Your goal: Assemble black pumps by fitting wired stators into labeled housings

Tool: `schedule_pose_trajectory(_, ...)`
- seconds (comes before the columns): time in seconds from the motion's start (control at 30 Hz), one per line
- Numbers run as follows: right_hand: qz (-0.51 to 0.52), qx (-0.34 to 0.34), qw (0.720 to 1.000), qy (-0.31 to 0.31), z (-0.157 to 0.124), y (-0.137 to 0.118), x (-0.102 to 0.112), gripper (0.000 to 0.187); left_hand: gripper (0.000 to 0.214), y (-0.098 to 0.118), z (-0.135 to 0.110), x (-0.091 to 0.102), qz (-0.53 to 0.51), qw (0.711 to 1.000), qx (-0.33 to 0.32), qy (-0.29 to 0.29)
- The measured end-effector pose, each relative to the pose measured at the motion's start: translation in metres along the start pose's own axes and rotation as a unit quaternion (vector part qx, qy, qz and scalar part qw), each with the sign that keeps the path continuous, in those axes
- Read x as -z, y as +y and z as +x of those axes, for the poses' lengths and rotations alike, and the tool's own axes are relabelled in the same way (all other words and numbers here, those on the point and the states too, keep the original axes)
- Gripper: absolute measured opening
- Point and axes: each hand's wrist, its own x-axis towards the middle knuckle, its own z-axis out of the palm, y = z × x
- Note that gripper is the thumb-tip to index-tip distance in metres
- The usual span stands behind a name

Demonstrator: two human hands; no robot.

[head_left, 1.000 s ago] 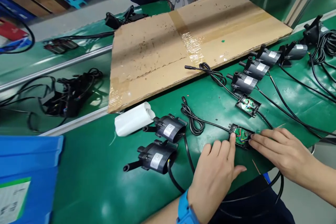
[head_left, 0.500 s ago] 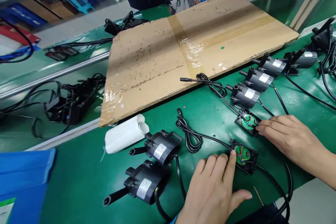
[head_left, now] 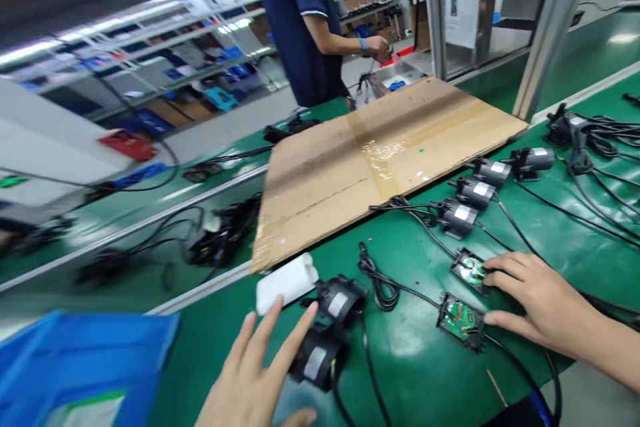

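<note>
My left hand (head_left: 260, 367) is open with its fingers spread. It is in front of two black pumps (head_left: 340, 300) with white labels and partly hides the nearer one. A white rolled sheet (head_left: 287, 283) lies just beyond its fingertips. My right hand (head_left: 540, 297) has its fingers apart. Its fingertips are at the edge of the farther open black box (head_left: 470, 270), and its thumb reaches the side of the nearer open box (head_left: 460, 320). Both boxes show green circuit boards with coloured wires, and black cables run out of them.
A large taped cardboard sheet (head_left: 325, 173) lies across the back of the green bench (head_left: 410, 373). Several more pumps (head_left: 475, 192) stand at right with cables. A blue bin (head_left: 90, 353) is at left. Beyond the cardboard stands a person (head_left: 310, 33).
My left hand has left the nearer box and moved left to the pumps, fingers spreading. My right thumb has opened out toward the nearer box. The camera has tilted up.
</note>
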Motion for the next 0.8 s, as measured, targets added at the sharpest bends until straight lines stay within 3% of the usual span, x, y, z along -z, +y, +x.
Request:
schedule_pose_trajectory(0.07, -0.019, 0.003, 0.999, 0.028, -0.012, -0.008, -0.007, 0.047, 0.105, 0.001, -0.001, 0.007, 0.003, 0.996, 0.023, -0.084)
schedule_pose_trajectory(0.17, -0.035, 0.023, 0.997, 0.059, -0.021, -0.019, -0.021, 0.055, 0.111, 0.015, 0.018, 0.017, -0.015, 0.974, 0.068, -0.216)
schedule_pose_trajectory(0.27, -0.037, 0.027, 0.996, 0.072, -0.025, -0.025, -0.034, 0.051, 0.117, 0.024, 0.038, 0.024, -0.001, 0.96, 0.072, -0.271)
schedule_pose_trajectory(0.4, -0.037, 0.017, 0.996, 0.084, -0.024, -0.025, -0.044, 0.036, 0.112, 0.029, 0.051, 0.025, 0.071, 0.971, 0.022, -0.229)
schedule_pose_trajectory(0.5, -0.09, -0.009, 0.993, 0.082, -0.011, -0.026, -0.042, 0.036, 0.095, 0.031, 0.058, 0.021, 0.115, 0.973, -0.04, -0.194)
schedule_pose_trajectory(0.57, -0.115, -0.04, 0.991, 0.06, 0.001, -0.03, -0.037, 0.03, 0.088, 0.033, 0.061, 0.019, 0.122, 0.972, -0.062, -0.192)
schedule_pose_trajectory(0.67, -0.097, -0.089, 0.991, 0.019, 0.018, -0.04, -0.031, 0.006, 0.09, 0.035, 0.064, 0.02, 0.133, 0.969, -0.064, -0.198)
schedule_pose_trajectory(0.8, -0.092, -0.127, 0.988, 0.008, 0.03, -0.047, -0.029, 0.011, 0.1, 0.036, 0.066, 0.029, 0.16, 0.96, -0.07, -0.221)
